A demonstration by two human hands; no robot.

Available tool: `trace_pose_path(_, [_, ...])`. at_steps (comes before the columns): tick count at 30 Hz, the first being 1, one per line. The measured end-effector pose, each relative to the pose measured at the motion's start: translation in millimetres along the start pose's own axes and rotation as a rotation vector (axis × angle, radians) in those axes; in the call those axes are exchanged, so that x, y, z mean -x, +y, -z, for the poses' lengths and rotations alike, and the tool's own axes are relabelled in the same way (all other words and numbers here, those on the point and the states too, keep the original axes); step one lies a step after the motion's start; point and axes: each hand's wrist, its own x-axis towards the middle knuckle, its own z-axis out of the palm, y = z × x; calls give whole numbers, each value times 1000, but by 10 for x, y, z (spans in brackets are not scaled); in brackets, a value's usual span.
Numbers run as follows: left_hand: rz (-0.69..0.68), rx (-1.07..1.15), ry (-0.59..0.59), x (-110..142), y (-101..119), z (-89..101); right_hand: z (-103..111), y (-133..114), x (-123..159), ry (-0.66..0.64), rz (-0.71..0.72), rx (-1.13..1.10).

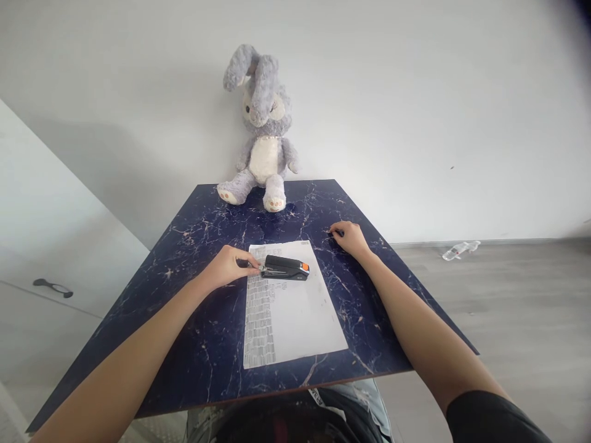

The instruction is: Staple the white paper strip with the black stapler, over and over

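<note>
A black stapler (281, 264) with an orange patch at its right end lies on printed white paper (307, 323) on the dark blue marbled table (203, 326). At the stapler's left end, my left hand (228, 264) pinches the metal tip between thumb and fingers. My right hand (349, 237) rests on the tabletop to the right, beyond the paper's far right corner. Its fingers are curled and pressed together; whatever they hold, if anything, is too small to make out.
A grey plush rabbit (265, 157) sits at the table's far edge against the white wall (392, 111). A white cabinet (50, 234) with a dark handle (53, 287) stands at the left. Clear plastic packaging (460, 249) lies on the floor at the right.
</note>
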Motion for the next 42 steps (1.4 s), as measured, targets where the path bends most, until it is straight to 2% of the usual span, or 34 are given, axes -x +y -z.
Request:
trace_pose_path(4, [-65, 12, -48, 7, -13, 62, 21, -28, 6, -21, -20, 13])
trace_pose_path(8, [-133, 35, -110, 24, -81, 200, 51, -70, 4, -40, -46, 32])
trace_pose_path(11, [-146, 53, -156, 27, -174, 273, 118, -213, -2, 11, -48, 16])
trace_pose_path(13, [-147, 49, -143, 22, -231, 274, 185, -414, 12, 31, -39, -85])
trace_pose_path(14, [-148, 41, -123, 17, -252, 261, 219, -547, 28, -4, -24, -175])
trace_pose_path(15, [-151, 32, -98, 13, -265, 241, 248, -698, 53, -76, 3, -286])
trace_pose_path(17, [-155, 15, -64, 3, -268, 191, 276, -1028, 120, -328, 113, -510])
trace_pose_path(19, [-139, 5, -44, -6, -248, 136, 250, -1340, 196, -485, 227, -613])
trace_pose_path(20, [-124, 6, -32, -12, -234, 107, 218, -1471, 229, -515, 265, -616])
trace_pose_path(23, [-75, 25, 12, -33, -190, 10, 91, -1708, 292, -475, 286, -578])
trace_pose_path(27, [-58, 73, 39, -82, -138, -141, -23, -1738, 308, -432, 313, -582])
trace_pose_path(33, [-112, 12, 101, -172, -58, -313, -68, -1712, 313, -394, 334, -554])
trace_pose_path(42, [-119, -32, 127, -163, -71, -317, -75, -1731, 313, -361, 334, -543])
